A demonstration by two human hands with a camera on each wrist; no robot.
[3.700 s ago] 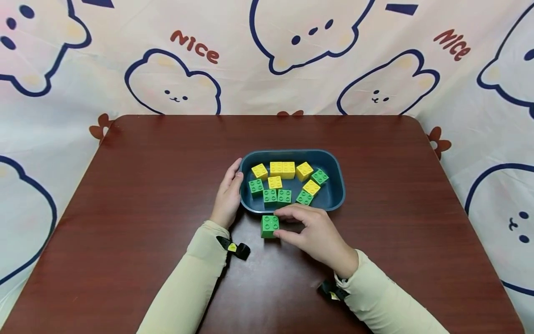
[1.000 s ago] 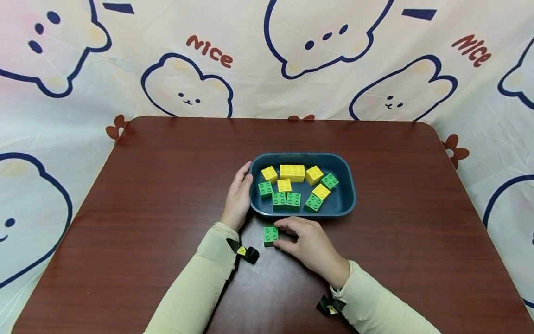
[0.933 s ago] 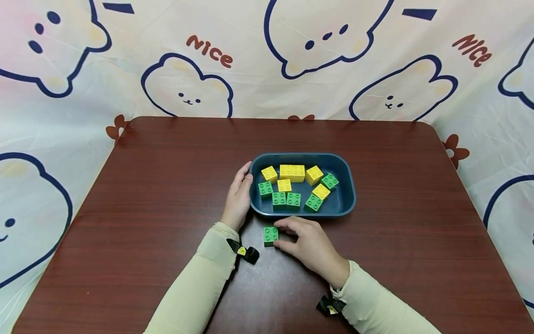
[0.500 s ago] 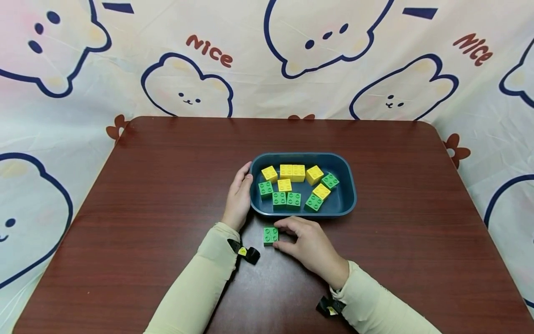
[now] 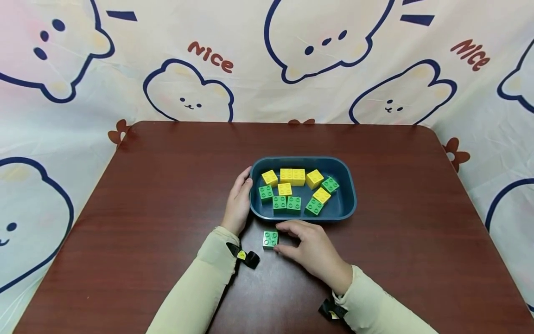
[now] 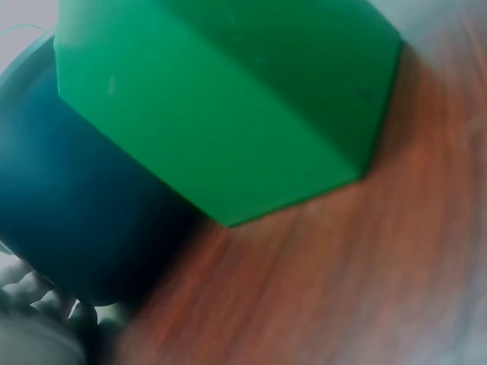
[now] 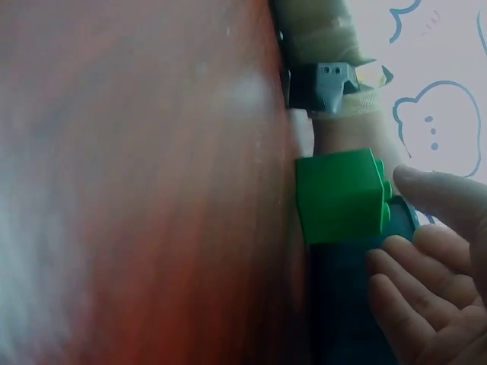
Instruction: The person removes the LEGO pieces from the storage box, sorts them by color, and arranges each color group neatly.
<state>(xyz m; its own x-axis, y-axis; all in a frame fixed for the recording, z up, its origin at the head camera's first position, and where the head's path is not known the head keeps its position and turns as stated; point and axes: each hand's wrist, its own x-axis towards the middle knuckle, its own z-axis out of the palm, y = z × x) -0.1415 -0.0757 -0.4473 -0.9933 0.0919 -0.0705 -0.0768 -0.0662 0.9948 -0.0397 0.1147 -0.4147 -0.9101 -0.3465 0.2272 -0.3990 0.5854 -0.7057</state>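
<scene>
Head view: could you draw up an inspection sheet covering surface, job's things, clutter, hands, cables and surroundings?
Surface: reddish-brown wood-grain tabletop, glossy near the hands.
Job's things: blue tray holding six yellow bricks and five green bricks; one four-stud green brick outside, on its near side.
Clutter: nothing seen.
Hands: left hand against the tray's left end; right hand beside the outside brick, contact unclear.
Cables: nothing seen.
Surroundings: pale cartoon-printed backdrop reading "Nice".

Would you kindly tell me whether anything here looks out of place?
One green block sits on the table outside the blue tray, beside the right hand; it stands out because the other blocks lie inside. Nothing appears damaged.
</scene>
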